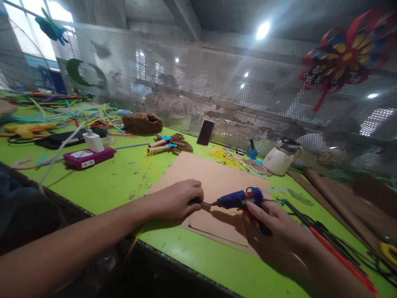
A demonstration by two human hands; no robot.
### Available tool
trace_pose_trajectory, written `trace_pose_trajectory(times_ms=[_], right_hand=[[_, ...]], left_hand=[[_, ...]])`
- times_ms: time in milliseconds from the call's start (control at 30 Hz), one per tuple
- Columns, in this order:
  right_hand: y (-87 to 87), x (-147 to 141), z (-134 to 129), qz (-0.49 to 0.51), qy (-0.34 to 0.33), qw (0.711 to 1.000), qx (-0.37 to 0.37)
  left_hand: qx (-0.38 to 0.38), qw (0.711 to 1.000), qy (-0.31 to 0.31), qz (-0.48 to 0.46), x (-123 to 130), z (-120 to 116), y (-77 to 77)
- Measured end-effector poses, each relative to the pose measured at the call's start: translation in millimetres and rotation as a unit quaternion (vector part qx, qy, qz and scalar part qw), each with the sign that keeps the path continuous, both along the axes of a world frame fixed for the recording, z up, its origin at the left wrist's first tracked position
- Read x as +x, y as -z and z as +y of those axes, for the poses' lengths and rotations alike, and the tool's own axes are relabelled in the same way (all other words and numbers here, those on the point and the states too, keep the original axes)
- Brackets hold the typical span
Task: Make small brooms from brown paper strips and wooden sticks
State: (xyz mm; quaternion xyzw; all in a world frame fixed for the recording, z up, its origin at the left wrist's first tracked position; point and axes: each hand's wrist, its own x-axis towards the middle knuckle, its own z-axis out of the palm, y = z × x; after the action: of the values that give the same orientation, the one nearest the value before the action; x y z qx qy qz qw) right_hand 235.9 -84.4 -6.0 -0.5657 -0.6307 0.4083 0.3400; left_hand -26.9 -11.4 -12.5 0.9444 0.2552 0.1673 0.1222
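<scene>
- Bright green, our bench (pixel 176 246) runs back to a perforated panel (pixel 217 82), as the head view shows it.
- Our left hand (pixel 182 199) is pinched round a small brown piece (pixel 205 205) above the brown paper (pixel 201 169); we judge that the fingers sit back from one end to leave it bare for the nozzle.
- Our right hand (pixel 269 219) is wrapped round the handle of a blue glue gun (pixel 234 200), its tip turned toward the left hand, presumably so it can reach that bare end; we cannot tell whether tip and piece touch.
- Paper lies beneath both, perhaps to spare the bench from drips.
- For looks, the piece is short and narrow, mostly hidden by our fingers, its material too small to tell.
- Dark blue with orange-red parts, the gun has a pale glue stick (pixel 274 191) jutting from its rear.
</scene>
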Motion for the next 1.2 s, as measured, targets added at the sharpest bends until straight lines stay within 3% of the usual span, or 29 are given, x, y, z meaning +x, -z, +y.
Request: trace_pose_trajectory(times_ms=[567, 833, 1200], right_hand=[[6.9, -7.2, 0.4, 0.050, 0.008, 0.999, 0.001], [0.5, -12.1, -1.0, 0.018, -0.008, 1.000, -0.003], [7.6, -7.2, 1.4, 0.029, 0.002, 1.000, 0.007]], left_hand=[[0.004, 1.000, -0.001, 0.003, 0.2, -0.3, 0.1], [-0.001, 1.000, -0.001, 0.000, 1.0, 0.7, -1.1], [0.002, 1.000, -0.001, 0.006, 1.1, 0.6, 0.0]])
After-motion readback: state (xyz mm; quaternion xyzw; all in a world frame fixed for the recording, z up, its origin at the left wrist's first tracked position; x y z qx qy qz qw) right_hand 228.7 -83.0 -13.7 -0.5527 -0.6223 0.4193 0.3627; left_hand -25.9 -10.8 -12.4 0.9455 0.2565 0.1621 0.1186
